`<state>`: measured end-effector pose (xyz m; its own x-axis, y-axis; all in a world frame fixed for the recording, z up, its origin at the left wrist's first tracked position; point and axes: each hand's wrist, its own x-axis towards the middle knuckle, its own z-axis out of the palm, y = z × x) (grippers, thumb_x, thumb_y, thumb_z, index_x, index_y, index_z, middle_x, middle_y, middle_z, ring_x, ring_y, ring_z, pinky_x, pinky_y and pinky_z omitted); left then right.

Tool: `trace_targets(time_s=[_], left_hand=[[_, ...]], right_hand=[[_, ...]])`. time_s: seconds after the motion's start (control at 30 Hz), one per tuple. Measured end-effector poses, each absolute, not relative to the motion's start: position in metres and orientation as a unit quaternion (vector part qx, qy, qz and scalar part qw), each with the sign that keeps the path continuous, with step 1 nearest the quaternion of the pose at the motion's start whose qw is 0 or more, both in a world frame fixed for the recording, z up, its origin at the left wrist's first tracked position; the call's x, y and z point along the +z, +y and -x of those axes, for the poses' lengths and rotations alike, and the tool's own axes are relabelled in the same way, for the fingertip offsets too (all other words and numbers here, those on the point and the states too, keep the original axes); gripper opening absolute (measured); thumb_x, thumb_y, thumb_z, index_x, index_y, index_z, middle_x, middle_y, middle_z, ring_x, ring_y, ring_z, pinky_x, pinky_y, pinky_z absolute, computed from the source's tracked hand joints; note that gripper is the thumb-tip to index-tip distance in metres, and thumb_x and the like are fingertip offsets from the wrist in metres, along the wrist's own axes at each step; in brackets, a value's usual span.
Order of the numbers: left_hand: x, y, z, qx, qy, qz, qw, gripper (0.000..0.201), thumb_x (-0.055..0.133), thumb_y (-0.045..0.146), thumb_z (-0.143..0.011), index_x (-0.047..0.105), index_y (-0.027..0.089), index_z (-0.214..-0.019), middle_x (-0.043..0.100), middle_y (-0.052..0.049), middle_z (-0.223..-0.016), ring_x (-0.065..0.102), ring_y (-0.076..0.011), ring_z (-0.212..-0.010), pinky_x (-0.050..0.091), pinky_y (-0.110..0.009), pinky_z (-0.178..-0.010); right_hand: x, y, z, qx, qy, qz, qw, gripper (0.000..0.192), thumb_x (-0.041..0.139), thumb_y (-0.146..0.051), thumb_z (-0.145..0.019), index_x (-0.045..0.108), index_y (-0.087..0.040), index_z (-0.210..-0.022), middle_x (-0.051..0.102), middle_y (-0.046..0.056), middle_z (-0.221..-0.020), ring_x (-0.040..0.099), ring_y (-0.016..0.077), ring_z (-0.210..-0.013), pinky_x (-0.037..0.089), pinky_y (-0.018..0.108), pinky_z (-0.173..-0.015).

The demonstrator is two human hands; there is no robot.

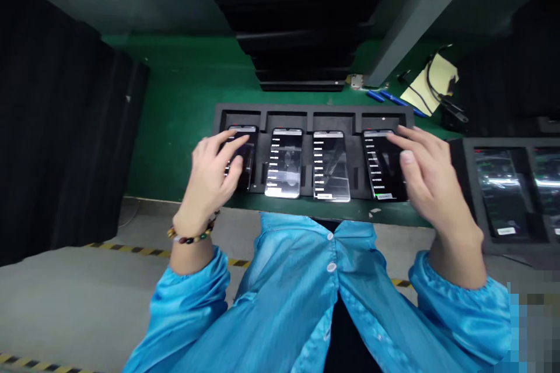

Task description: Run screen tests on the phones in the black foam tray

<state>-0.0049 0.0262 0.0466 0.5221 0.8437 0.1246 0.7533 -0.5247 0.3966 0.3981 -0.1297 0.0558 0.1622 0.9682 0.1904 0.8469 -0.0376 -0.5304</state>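
- The left hand [213, 170] rests with spread fingers on the leftmost black smartphone [243, 157]; it grips nothing, and the index finger touches the lit screen.
- The right hand [426, 178] is also open, its fingertips on the rightmost black smartphone [380, 166].
- Both phones lie in a black moulded plastic tray [306, 113] with four slots, on the green table mat [184, 99] near the table edge.
- Two more lit smartphones [285, 162] lie between them in the middle slots.
- A second black tray [464, 151] with phones stands just beside it, at the right.
- A stack of black trays [301, 29] stands behind.
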Motion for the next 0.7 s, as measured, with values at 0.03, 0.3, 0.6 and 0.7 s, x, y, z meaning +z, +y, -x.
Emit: trace_targets(time_s=[0.03, 0.3, 0.6, 0.7], left_hand=[[0.046, 0.023, 0.012, 0.155, 0.478, -0.853, 0.140, 0.048, 0.043, 0.038, -0.113, 0.062, 0.032, -0.156, 0.063, -0.009, -0.158, 0.055, -0.0334, -0.148, 0.029, -0.062, -0.136], [0.029, 0.012, 0.034, 0.141, 0.511, -0.838, 0.129, 0.041, 0.041, 0.036, -0.113, 0.070, 0.036, -0.143, 0.075, -0.008, -0.133, 0.063, -0.0303, -0.139, 0.021, -0.064, -0.138], [0.029, 0.024, 0.019, 0.143, 0.507, -0.842, 0.118, 0.042, 0.041, 0.033, -0.111, 0.072, 0.032, -0.140, 0.075, -0.010, -0.130, 0.063, -0.0311, -0.139, 0.020, -0.064, -0.137], [0.026, 0.025, 0.019, 0.142, 0.506, -0.843, 0.115, 0.041, 0.042, 0.033, -0.111, 0.071, 0.033, -0.140, 0.075, -0.009, -0.131, 0.063, -0.0301, -0.138, 0.020, -0.062, -0.138]], right_hand=[[0.058, -0.141, -0.403, 0.102, -0.624, 0.724, 0.276, 0.049, 0.036, -0.042, -0.118, 0.064, -0.030, -0.157, 0.063, 0.007, -0.161, 0.047, 0.0319, -0.160, 0.036, 0.058, -0.136], [0.039, -0.180, -0.407, 0.169, -0.588, 0.752, 0.246, 0.046, 0.042, -0.042, -0.116, 0.066, -0.033, -0.155, 0.071, 0.007, -0.150, 0.053, 0.0334, -0.156, 0.045, 0.063, -0.128], [0.028, -0.163, -0.409, 0.177, -0.586, 0.750, 0.251, 0.048, 0.038, -0.042, -0.117, 0.065, -0.031, -0.155, 0.073, 0.004, -0.149, 0.050, 0.0321, -0.156, 0.041, 0.064, -0.129], [0.026, -0.164, -0.410, 0.177, -0.584, 0.750, 0.255, 0.048, 0.038, -0.043, -0.117, 0.066, -0.031, -0.154, 0.073, 0.004, -0.148, 0.051, 0.0320, -0.156, 0.042, 0.063, -0.129]])
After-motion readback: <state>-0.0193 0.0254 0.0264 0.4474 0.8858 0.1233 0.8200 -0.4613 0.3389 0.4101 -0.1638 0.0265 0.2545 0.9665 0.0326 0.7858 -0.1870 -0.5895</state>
